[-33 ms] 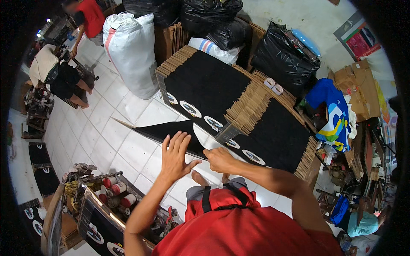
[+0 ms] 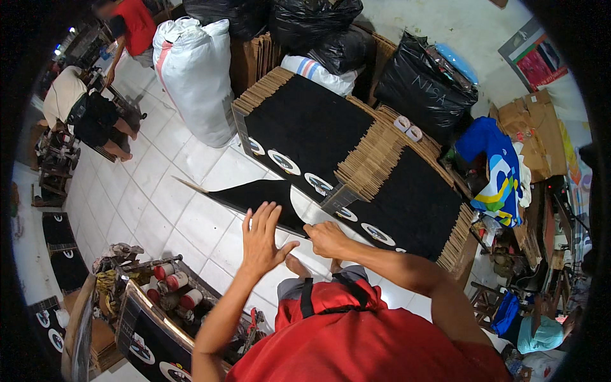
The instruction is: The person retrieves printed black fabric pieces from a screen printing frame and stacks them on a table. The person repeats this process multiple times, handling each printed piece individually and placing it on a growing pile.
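Observation:
My left hand (image 2: 264,242) has its fingers stretched and spread over the lower edge of a long black fabric piece (image 2: 267,191), which is curved and has a pale, narrow tip at its left. My right hand (image 2: 324,239) is closed on that piece's right end, near its lower corner. Just beyond lie rows of flat black fabric pieces on cardboard (image 2: 286,114), with round white printed motifs along the near edge and many brown board ends sticking out.
A tall white sack (image 2: 191,83) and black bags (image 2: 423,89) stand behind. At lower left is a cluttered rack of cans (image 2: 175,280); at right, a blue patterned cloth (image 2: 490,172). Two people (image 2: 79,102) (image 2: 137,28) work at upper left, another (image 2: 541,331) at lower right.
My left hand has shifted very slightly toward me, and the left tip of the black piece has moved a little to the right. My right hand keeps its hold.

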`<action>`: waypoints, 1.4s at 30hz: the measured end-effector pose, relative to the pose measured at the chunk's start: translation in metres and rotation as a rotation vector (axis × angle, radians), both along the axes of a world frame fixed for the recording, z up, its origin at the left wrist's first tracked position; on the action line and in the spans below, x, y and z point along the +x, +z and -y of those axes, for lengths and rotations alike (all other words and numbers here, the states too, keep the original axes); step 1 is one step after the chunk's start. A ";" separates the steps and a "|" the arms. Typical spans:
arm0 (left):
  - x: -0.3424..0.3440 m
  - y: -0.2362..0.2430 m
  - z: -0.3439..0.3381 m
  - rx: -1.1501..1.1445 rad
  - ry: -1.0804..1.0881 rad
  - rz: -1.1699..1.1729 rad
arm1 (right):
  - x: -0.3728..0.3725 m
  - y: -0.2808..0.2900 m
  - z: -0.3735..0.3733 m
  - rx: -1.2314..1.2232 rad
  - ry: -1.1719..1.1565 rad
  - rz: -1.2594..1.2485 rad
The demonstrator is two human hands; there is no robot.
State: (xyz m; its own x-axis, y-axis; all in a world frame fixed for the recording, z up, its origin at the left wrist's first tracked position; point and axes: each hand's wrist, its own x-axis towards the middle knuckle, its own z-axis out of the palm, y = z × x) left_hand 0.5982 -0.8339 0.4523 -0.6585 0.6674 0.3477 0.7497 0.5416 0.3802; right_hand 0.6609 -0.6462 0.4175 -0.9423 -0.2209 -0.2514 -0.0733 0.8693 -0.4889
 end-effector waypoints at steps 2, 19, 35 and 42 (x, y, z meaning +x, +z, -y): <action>0.021 -0.044 0.019 0.015 0.122 0.192 | 0.002 -0.044 -0.002 0.013 -0.031 0.001; 0.161 -0.240 0.195 -0.182 0.981 1.093 | -0.081 -0.145 -0.054 0.208 -0.226 0.145; 0.309 -0.281 0.043 0.252 1.687 1.473 | -0.305 -0.269 -0.061 0.195 -0.216 0.084; 0.316 -0.282 0.022 0.604 1.803 1.569 | -0.357 -0.319 -0.061 0.253 -0.237 0.075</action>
